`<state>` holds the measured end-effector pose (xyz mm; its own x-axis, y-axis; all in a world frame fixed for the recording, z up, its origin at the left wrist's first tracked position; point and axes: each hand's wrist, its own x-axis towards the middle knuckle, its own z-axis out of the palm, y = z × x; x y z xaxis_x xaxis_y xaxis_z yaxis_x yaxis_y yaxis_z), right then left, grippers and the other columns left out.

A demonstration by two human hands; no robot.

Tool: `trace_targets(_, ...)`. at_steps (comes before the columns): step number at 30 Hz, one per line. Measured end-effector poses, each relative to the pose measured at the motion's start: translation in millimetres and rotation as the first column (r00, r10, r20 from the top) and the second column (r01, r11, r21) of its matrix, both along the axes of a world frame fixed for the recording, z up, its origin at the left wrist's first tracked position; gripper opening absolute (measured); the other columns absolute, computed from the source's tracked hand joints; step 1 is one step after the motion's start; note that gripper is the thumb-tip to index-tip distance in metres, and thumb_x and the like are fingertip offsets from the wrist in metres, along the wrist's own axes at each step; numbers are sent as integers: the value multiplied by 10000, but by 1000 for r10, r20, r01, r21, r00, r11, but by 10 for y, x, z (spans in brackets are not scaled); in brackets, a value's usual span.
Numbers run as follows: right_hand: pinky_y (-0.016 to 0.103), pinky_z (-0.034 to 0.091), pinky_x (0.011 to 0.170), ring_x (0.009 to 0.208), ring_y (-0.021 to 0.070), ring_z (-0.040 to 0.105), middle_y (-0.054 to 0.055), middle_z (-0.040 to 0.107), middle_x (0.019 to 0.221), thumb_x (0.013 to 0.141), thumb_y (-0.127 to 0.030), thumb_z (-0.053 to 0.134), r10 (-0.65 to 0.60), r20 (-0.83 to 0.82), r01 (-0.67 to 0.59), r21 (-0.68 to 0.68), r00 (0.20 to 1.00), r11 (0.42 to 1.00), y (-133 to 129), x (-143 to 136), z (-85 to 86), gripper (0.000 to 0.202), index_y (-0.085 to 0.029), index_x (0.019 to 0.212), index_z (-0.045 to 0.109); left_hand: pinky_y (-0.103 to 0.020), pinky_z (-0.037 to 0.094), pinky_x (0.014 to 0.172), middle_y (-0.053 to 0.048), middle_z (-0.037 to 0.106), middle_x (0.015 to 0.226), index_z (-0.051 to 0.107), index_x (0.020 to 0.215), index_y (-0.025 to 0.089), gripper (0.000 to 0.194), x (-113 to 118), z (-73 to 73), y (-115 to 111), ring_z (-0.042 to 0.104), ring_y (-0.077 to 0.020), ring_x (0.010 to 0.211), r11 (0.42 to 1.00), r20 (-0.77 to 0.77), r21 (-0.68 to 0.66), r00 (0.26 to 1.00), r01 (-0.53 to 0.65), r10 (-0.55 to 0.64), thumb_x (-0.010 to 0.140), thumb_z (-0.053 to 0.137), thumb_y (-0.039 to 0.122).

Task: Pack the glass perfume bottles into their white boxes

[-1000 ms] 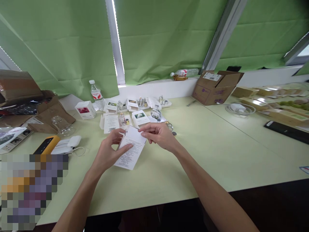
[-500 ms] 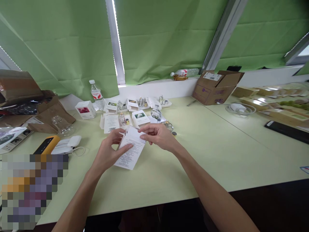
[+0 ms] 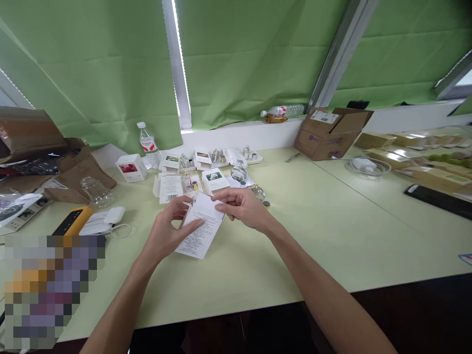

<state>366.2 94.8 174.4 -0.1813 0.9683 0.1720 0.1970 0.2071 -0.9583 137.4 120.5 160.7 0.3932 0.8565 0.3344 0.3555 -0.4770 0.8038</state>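
Note:
A white printed carton (image 3: 201, 236) is between my two hands, tilted, its text side facing up. My left hand (image 3: 171, 228) grips its left side, the thumb lying across the print. At the carton's upper right edge, my right hand (image 3: 241, 209) pinches the top part between thumb and fingers. Just beyond them lie an opened white box with a barcode (image 3: 171, 188), a small glass bottle (image 3: 187, 182), a box with a white flower picture (image 3: 215, 181) and a round glass bottle (image 3: 238, 172). Whether anything is inside the carton is hidden.
A pink-pictured box (image 3: 132, 168) and a water bottle (image 3: 148, 146) stand at the back left. A yellow device (image 3: 75, 221) lies left. At the back right are a cardboard box (image 3: 330, 135), a coiled white cable (image 3: 365, 167) and a black object (image 3: 438, 200).

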Motion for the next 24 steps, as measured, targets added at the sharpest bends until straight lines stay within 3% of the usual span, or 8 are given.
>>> trace_targets(24,231,390,496,542,87,493,-8,579,692,838,-293,640,14,-19,-14,-22,1000,1000,-2,-20,-5,185,-185,981,683,-358,549,817,-17,710,967,533,1133,263,447,-1,-11,12,680,-190,873,1000,9,-4,1000,-3,3,759,747,385)
